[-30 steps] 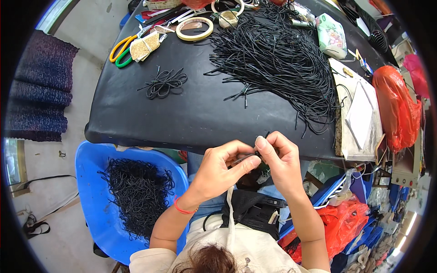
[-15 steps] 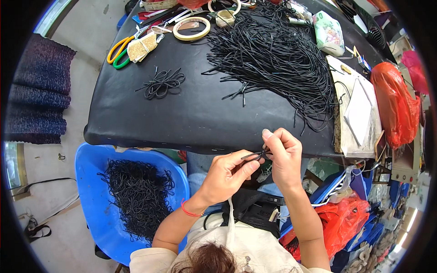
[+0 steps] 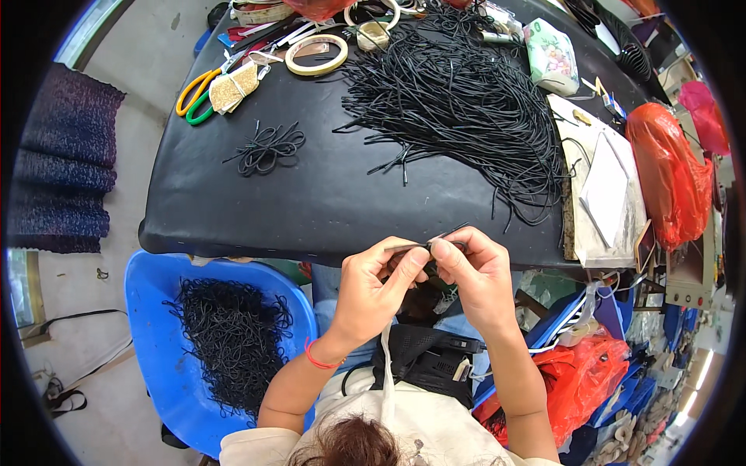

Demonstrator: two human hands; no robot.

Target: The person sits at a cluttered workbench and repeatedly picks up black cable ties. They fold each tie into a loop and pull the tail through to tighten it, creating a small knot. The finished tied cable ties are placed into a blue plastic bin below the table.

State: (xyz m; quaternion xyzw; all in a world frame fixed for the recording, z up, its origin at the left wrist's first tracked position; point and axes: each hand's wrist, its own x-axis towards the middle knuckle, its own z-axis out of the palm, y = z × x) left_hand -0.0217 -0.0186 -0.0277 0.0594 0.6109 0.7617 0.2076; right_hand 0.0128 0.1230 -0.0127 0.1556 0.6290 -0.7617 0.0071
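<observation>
Bright, even light, soft sheen on the black tabletop (image 3: pixel 311 206), strong fisheye distortion, dark rim.

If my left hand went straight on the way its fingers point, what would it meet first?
Probably your right hand, directly ahead of your left hand, with black cord held between them; exact depth is unclear.

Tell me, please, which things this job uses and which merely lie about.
Likely in use:
- thin black cord, held
- loose heap of black cords
- tangled black cords in blue plastic tub

Likely lying about:
- round cream tape roll
- flowered plastic pack
</observation>
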